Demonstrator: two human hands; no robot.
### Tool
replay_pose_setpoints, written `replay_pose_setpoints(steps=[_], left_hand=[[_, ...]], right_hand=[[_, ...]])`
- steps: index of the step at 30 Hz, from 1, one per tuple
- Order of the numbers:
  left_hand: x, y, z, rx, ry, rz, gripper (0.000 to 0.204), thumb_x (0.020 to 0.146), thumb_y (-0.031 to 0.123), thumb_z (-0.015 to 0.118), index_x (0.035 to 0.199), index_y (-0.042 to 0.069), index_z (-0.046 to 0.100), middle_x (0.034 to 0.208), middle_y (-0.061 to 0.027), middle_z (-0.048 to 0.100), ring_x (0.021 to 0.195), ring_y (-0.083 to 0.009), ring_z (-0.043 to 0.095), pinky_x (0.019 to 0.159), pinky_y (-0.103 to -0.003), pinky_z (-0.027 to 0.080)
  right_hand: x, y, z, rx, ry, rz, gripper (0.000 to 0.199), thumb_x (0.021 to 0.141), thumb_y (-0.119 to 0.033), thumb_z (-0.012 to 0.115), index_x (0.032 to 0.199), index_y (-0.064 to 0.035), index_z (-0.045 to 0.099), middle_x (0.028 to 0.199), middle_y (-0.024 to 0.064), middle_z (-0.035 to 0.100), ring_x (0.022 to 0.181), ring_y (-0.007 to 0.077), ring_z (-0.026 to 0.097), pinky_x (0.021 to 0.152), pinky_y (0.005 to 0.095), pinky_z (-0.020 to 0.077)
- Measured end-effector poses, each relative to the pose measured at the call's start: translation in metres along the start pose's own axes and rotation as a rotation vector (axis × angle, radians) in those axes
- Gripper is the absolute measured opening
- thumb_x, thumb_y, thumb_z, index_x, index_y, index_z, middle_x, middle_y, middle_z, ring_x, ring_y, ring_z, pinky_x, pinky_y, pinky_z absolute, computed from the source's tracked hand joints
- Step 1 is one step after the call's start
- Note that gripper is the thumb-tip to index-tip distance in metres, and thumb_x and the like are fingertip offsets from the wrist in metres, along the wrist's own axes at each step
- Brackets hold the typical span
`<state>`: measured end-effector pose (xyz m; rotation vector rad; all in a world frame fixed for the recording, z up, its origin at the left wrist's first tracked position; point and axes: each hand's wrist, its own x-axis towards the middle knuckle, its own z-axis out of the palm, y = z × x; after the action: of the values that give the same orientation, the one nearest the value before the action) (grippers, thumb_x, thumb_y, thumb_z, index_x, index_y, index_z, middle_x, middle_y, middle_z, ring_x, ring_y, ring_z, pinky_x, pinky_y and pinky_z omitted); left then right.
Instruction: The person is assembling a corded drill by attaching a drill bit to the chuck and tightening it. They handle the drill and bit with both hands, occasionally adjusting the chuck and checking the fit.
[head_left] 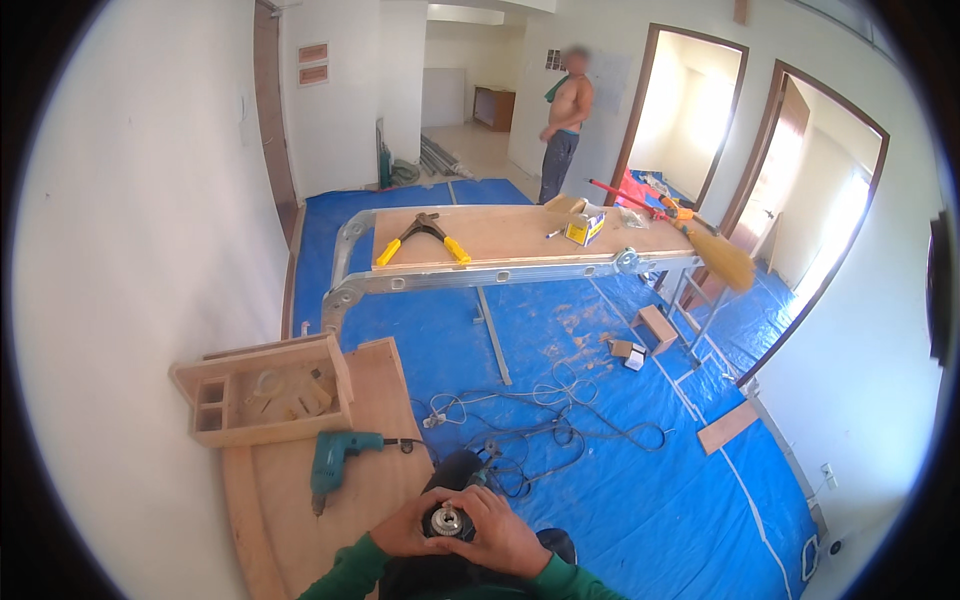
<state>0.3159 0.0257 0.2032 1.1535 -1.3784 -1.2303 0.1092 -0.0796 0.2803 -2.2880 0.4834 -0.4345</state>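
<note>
Chuck (449, 520) between hands (497, 532), illegible print (592, 228) on box (579, 231)

Left sleeve (352, 570): we wear deep green cloth, long, reaching down toward the wrist at the near left.
Right sleeve (568, 580): matching green, ending just short of our wrist at the near right.
Left hand (405, 528): bare.
Right hand (502, 538): bare too.
Legwear (425, 577): near-black cloth between our sleeves, its details too dark to tell.

I hold a round, silvery drill chuck (447, 520), toothed and facing upward within a dark collar (467, 525), close before me.
</note>
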Motion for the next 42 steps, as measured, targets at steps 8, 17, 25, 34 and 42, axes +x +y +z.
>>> replay_pose_setpoints(steps=[8,17,25,34,42], left_hand=[[0.014,-0.019,0.021,-0.018,0.045,0.225,0.070,0.084,0.025,0.097,0.144,0.007,0.065,0.149,-0.0135,0.054,0.137,-0.0316,0.059,0.114,-0.044,0.051],[0.012,-0.034,0.029,-0.064,0.104,0.356,0.067,0.083,0.022,0.098,0.141,0.006,0.069,0.144,-0.0157,0.058,0.135,-0.0329,0.061,0.112,-0.044,0.053],[0.015,-0.028,0.029,0.034,0.138,0.311,0.064,0.084,0.015,0.096,0.140,0.004,0.068,0.142,-0.0156,0.060,0.132,-0.0316,0.063,0.109,-0.043,0.054],[0.011,-0.017,0.030,-0.036,0.239,0.273,0.056,0.086,0.011,0.093,0.136,0.004,0.069,0.139,-0.0145,0.061,0.131,-0.0319,0.062,0.110,-0.045,0.052],[0.010,-0.025,0.029,0.043,0.219,0.257,0.071,0.084,0.021,0.095,0.146,0.008,0.061,0.145,-0.0163,0.058,0.132,-0.0358,0.062,0.110,-0.047,0.052]], right_hand=[[-0.005,-0.023,-0.019,-0.026,0.049,-0.025,0.075,0.094,-0.043,0.087,0.150,-0.0057,0.053,0.127,0.0158,0.065,0.119,0.0398,0.063,0.105,0.0558,0.0481],[-0.011,-0.021,-0.019,-0.067,-0.042,0.122,0.080,0.100,-0.034,0.082,0.164,-0.0056,0.042,0.140,0.0206,0.063,0.129,0.0401,0.063,0.108,0.0519,0.0497],[-0.013,0.001,-0.013,0.025,-0.014,-0.046,0.092,0.097,-0.041,0.085,0.165,-0.0003,0.038,0.134,0.0207,0.063,0.121,0.0403,0.065,0.102,0.0500,0.0535],[-0.008,0.001,-0.008,0.257,-0.022,-0.097,0.078,0.099,-0.022,0.082,0.162,0.0020,0.043,0.154,0.0254,0.058,0.141,0.0452,0.058,0.118,0.0501,0.0482],[-0.006,-0.006,0.007,0.142,0.068,0.058,0.081,0.095,-0.016,0.084,0.162,0.0010,0.042,0.149,0.0212,0.061,0.129,0.0442,0.063,0.111,0.0486,0.0509]])
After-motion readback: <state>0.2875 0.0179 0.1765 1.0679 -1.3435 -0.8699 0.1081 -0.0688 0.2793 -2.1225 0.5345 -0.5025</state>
